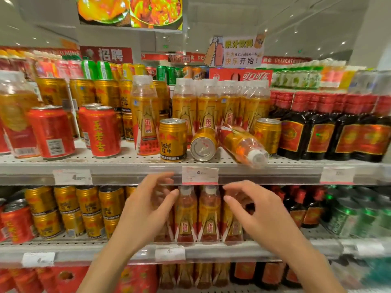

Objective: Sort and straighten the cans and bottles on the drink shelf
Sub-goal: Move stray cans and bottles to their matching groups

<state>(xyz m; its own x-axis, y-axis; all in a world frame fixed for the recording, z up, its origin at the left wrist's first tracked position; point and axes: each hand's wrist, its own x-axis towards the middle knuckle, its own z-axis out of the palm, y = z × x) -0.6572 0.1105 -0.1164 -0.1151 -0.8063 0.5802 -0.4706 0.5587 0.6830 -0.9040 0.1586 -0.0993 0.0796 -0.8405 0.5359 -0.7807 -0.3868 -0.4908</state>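
Reaching toward shelf edge (pixel 135 166) | left hand (pixel 146 199) and right hand (pixel 251 206) just below it, grip loose, empty | tipped can (pixel 203 144) and fallen bottle (pixel 241 144) above it | advice: lift upright by the body, one each.

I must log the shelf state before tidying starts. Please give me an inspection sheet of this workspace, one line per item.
Surface: upper shelf, white perforated board with price tags on its front edge.
Job's things: fallen gold can lies on its side, base toward the camera; fallen bottle lies beside it, cap over the shelf edge; upright gold can and upright bottle stand at the front.
Clutter: red cans stand left, among gold ones.
Hands: left hand and right hand hover below the shelf edge, fingers relaxed, holding nothing.
Cables: nothing seen.
Surroundings: dark bottles at right; hanging paper sign above.
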